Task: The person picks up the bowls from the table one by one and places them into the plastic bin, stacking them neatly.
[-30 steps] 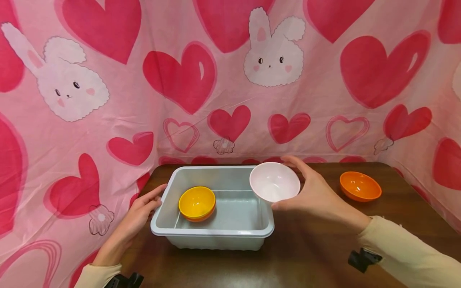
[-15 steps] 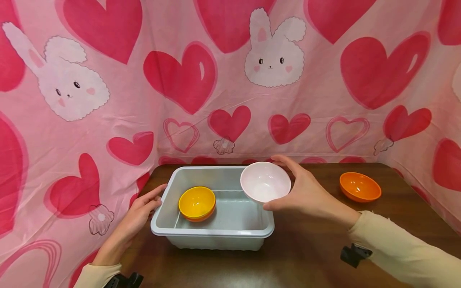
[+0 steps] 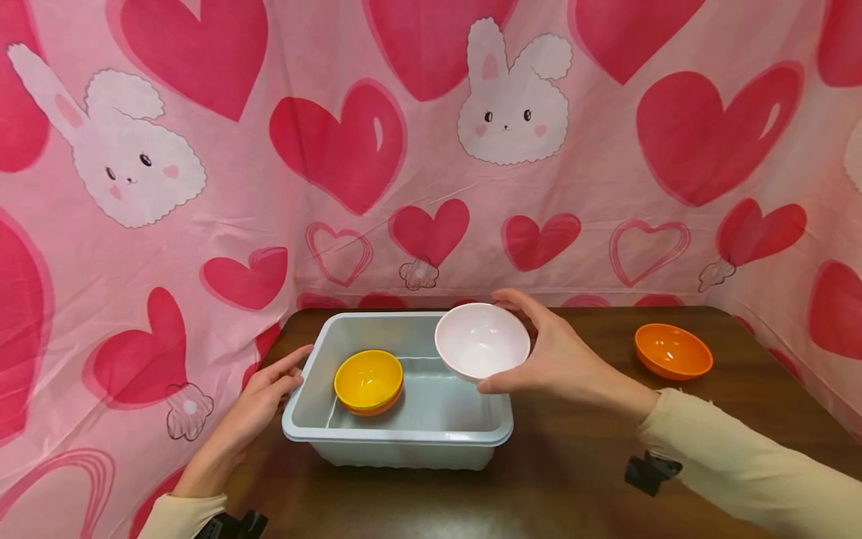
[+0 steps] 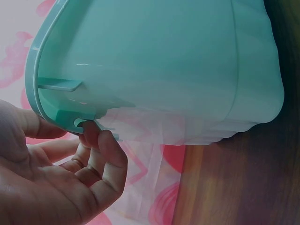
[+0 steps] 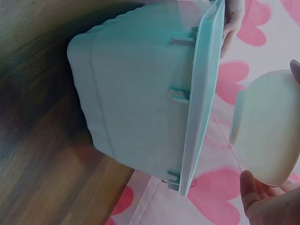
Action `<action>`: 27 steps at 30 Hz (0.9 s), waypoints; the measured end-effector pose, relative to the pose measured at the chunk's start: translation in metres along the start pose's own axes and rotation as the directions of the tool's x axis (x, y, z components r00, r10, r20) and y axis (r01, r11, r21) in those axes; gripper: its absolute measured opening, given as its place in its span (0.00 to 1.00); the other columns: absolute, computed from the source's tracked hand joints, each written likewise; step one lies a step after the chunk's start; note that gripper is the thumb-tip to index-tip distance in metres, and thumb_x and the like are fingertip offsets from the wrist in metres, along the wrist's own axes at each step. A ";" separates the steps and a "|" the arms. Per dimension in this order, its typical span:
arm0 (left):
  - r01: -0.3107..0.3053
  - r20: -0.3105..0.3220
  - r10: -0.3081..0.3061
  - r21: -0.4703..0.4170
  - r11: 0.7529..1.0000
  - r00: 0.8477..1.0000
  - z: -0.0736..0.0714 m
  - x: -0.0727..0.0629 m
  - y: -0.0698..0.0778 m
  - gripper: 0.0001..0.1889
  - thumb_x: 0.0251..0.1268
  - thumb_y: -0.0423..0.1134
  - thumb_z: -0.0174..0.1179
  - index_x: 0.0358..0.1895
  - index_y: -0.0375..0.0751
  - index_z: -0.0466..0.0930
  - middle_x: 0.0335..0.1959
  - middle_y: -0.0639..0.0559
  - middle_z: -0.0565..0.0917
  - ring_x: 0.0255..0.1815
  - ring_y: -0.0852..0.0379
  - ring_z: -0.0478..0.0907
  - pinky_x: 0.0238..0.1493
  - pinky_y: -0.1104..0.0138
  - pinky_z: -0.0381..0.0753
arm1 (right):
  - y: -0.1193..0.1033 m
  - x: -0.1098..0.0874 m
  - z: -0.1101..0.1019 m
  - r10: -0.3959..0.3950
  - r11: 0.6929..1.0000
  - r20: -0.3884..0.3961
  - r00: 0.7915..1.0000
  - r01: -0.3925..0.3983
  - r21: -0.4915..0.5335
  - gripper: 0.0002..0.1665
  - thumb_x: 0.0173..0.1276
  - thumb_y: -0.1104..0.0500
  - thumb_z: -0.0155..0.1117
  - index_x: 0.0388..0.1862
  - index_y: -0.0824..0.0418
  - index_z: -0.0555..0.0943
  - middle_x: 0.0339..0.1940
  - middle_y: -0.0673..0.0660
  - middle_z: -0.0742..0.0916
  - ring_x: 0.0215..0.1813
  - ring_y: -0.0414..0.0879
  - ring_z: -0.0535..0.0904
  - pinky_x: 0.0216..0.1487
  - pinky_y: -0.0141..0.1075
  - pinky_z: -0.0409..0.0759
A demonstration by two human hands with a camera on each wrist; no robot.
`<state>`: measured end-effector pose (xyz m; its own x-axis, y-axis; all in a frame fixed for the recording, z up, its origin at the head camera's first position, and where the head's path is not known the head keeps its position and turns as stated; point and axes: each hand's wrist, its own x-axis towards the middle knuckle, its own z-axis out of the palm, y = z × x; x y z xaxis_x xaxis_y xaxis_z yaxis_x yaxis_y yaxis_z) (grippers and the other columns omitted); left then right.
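My right hand (image 3: 555,352) holds a pale pink bowl (image 3: 481,340) by its rim, thumb at the near side and fingers at the far side. The bowl hangs over the right part of a grey plastic bin (image 3: 404,436), tilted toward me. In the right wrist view the pale bowl (image 5: 269,126) is apart from the bin's rim (image 5: 201,108). At the bin's left end my left hand (image 3: 259,397) pinches the rim; the left wrist view shows its fingers (image 4: 110,154) curled under the edge. Inside the bin, a yellow bowl (image 3: 368,378) sits nested in an orange one (image 3: 377,409).
Another orange bowl (image 3: 673,352) stands on the brown wooden table (image 3: 572,479) at the right. Pink cloth (image 3: 431,172) with hearts and rabbits hangs behind the table and along both sides.
My right hand has moved left with the pale pink bowl, bringing it farther over the bin. The left hand, the bin and the other bowls have stayed in place.
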<state>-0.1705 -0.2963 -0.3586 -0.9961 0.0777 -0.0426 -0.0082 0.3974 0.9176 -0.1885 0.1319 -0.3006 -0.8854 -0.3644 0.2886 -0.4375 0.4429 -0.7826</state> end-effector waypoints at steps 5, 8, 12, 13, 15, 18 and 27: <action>-0.004 0.002 0.004 -0.005 1.000 1.000 0.000 0.000 -0.001 0.30 0.82 0.32 0.48 0.83 0.33 0.57 0.48 0.40 0.76 0.48 0.49 0.75 0.49 0.66 0.82 | -0.005 0.003 0.004 -0.010 1.000 0.000 1.000 0.010 -0.003 0.65 0.38 0.47 0.92 0.77 0.51 0.69 0.69 0.50 0.79 0.62 0.49 0.77 0.58 0.47 0.82; -0.005 0.002 0.005 -0.008 1.000 1.000 0.000 0.000 0.000 0.30 0.82 0.32 0.48 0.83 0.33 0.57 0.47 0.40 0.76 0.47 0.50 0.75 0.48 0.66 0.82 | -0.007 0.005 0.005 -0.012 1.000 0.007 1.000 0.012 0.001 0.66 0.38 0.47 0.92 0.78 0.50 0.68 0.70 0.50 0.78 0.63 0.49 0.77 0.57 0.47 0.83; -0.004 0.003 0.004 -0.008 1.000 1.000 0.000 0.000 0.000 0.30 0.82 0.32 0.48 0.83 0.33 0.57 0.48 0.40 0.76 0.46 0.50 0.75 0.48 0.66 0.83 | -0.009 0.007 0.009 -0.007 1.000 0.024 1.000 0.006 0.005 0.66 0.39 0.47 0.92 0.78 0.49 0.67 0.70 0.50 0.78 0.63 0.49 0.76 0.57 0.46 0.83; -0.003 0.004 0.004 -0.007 1.000 1.000 0.000 0.000 0.000 0.30 0.82 0.32 0.48 0.83 0.33 0.57 0.48 0.39 0.76 0.46 0.50 0.75 0.48 0.66 0.83 | -0.010 0.008 0.010 -0.004 1.000 0.029 1.000 0.004 0.008 0.66 0.39 0.47 0.92 0.78 0.49 0.67 0.69 0.50 0.78 0.64 0.49 0.76 0.56 0.45 0.83; -0.001 0.004 0.001 -0.003 1.000 1.000 0.000 0.000 0.001 0.30 0.82 0.32 0.48 0.83 0.33 0.57 0.48 0.39 0.76 0.47 0.49 0.75 0.48 0.67 0.83 | -0.010 0.008 0.012 -0.003 1.000 0.038 0.999 0.003 0.013 0.66 0.38 0.47 0.92 0.78 0.48 0.67 0.69 0.50 0.78 0.64 0.49 0.76 0.56 0.45 0.84; 0.000 0.007 0.000 0.000 1.000 1.000 0.000 0.000 0.001 0.30 0.82 0.33 0.48 0.83 0.33 0.56 0.48 0.39 0.76 0.48 0.49 0.75 0.49 0.67 0.83 | -0.011 0.010 0.015 -0.014 1.000 0.051 0.999 0.013 0.023 0.65 0.38 0.47 0.91 0.77 0.48 0.68 0.68 0.50 0.78 0.63 0.51 0.76 0.54 0.44 0.84; 0.010 0.002 -0.010 0.007 1.000 1.000 0.000 0.000 0.001 0.31 0.82 0.33 0.48 0.83 0.34 0.56 0.50 0.38 0.76 0.49 0.49 0.75 0.49 0.67 0.83 | -0.013 0.015 0.021 -0.034 0.999 0.070 0.997 0.033 0.010 0.64 0.39 0.46 0.91 0.77 0.48 0.68 0.67 0.50 0.78 0.61 0.52 0.76 0.51 0.43 0.85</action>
<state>-0.1707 -0.2960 -0.3582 -0.9958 0.0756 -0.0522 -0.0172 0.4048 0.9142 -0.1926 0.1035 -0.2980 -0.8567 -0.4359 0.2757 -0.4653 0.4225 -0.7778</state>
